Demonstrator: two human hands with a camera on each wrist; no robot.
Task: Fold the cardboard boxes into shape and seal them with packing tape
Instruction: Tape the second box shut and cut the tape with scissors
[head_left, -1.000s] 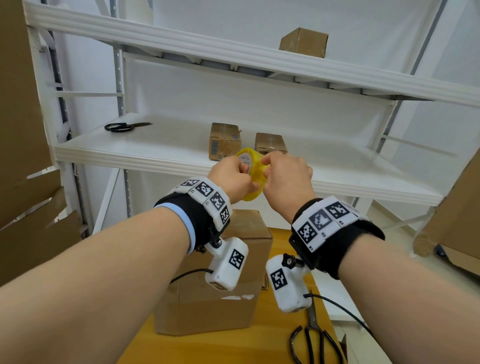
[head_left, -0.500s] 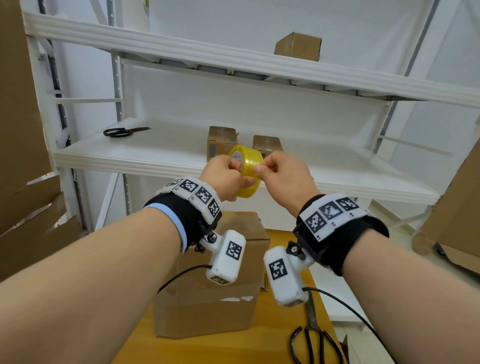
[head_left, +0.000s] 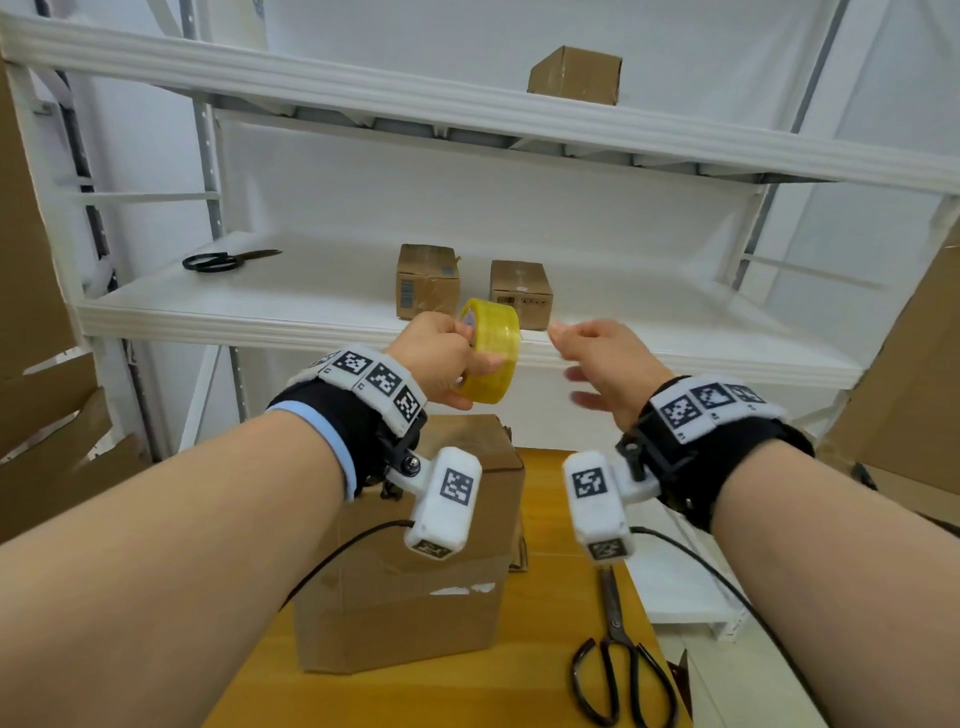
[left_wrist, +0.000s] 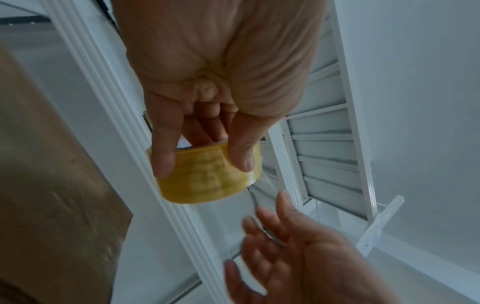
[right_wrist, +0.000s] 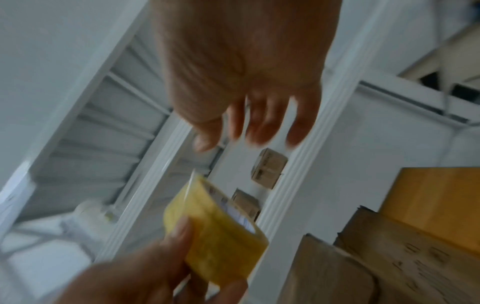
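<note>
My left hand (head_left: 447, 358) grips a yellowish roll of packing tape (head_left: 491, 353) in the air in front of the shelf edge, fingers through its core and thumb across the outside. The left wrist view shows the roll (left_wrist: 207, 176) held that way by the left hand (left_wrist: 202, 164). My right hand (head_left: 597, 358) hovers just right of the roll, fingers spread and holding nothing; it looks blurred in the right wrist view (right_wrist: 249, 131), where the roll (right_wrist: 221, 236) sits lower. A folded brown cardboard box (head_left: 415, 571) stands on the wooden table (head_left: 545, 649) below my wrists.
Black scissors (head_left: 618, 665) lie on the table right of the box. A white shelf (head_left: 311, 322) carries two small boxes (head_left: 426, 280) (head_left: 519, 288) and another pair of scissors (head_left: 223, 260). One box (head_left: 574, 75) sits on the top shelf. Flat cardboard (head_left: 36, 415) leans at left.
My right hand has let go of the tape roll and moved off to the right with its fingers spread. The left hand keeps holding the roll, now slightly higher.
</note>
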